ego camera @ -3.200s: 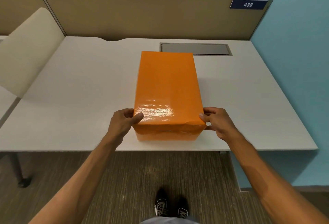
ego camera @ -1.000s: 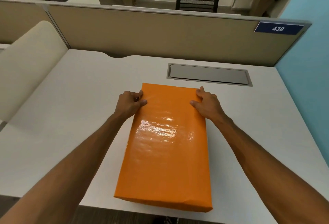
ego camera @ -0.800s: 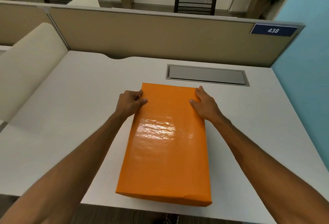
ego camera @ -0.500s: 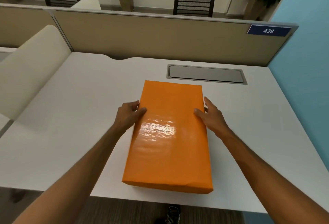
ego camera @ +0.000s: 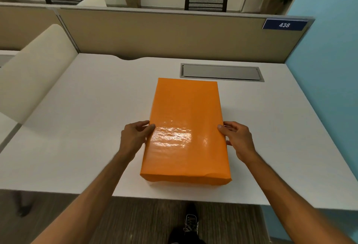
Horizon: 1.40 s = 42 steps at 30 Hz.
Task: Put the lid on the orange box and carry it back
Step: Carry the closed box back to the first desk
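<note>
While 1 orange box (ego camera: 186, 131) sits lidded near the worktop's (ego camera: 77, 127) near edge, 2 hands grip its sides: left hand (ego camera: 134, 139), right hand (ego camera: 237, 139). Fingers behind it are hidden.

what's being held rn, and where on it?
The orange box, lid on, resting on the desk. Left hand and right hand grip its two long sides, around mid-length.
</note>
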{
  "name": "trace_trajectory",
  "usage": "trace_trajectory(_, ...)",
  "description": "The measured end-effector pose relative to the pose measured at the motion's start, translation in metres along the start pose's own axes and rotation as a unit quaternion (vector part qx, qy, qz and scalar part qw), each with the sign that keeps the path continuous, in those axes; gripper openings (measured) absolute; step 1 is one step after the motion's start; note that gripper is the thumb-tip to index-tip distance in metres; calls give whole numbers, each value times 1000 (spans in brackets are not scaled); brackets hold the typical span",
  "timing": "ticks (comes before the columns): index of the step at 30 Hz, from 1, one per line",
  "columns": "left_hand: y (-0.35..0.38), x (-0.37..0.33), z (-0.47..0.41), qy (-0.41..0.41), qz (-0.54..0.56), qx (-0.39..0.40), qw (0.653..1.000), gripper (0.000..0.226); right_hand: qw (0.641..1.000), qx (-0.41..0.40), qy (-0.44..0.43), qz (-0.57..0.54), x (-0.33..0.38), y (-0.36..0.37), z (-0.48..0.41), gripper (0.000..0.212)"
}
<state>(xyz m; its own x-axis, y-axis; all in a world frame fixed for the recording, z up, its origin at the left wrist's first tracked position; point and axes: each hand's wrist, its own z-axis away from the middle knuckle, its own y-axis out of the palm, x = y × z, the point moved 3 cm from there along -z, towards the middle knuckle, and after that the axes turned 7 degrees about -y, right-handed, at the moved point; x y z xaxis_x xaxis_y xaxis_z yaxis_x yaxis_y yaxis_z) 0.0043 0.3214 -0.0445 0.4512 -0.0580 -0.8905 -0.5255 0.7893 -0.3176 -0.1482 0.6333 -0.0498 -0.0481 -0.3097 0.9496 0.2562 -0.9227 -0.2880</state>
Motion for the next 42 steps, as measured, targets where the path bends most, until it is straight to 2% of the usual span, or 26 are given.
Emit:
trace_trajectory(8, 6, 11, 11, -131, 141, 93, 977, 60, 980, 96, 78, -156, -4, 6, 18, 72)
trace_trajectory(15, 9, 10, 11, -161, 190, 108, 962, 53, 976, 103, 83, -173, 4, 4, 11, 72)
trace_trajectory(24, -12, -9, -12, -144, 204, 51, 967, 44, 974, 140, 63, -164, 31, 27, -28, 70)
trace_trajectory(30, -35, -16, -20, -132, 217, 1, 967, 46, 969, 189, 42, -152, 53, 54, -58, 73)
trace_trajectory(34, -58, -21, -23, -123, 228, -23, 966, 39, 964, 217, 34, -150, 66, 78, -74, 72)
trace_trajectory(38, -84, -26, -28, -118, 225, -45, 966, 50, 960, 237, 26, -147, 78, 108, -85, 67)
trace_trajectory(42, -112, -27, -39, -112, 232, -66, 964, 50, 955, 255, 29, -150, 89, 141, -95, 64)
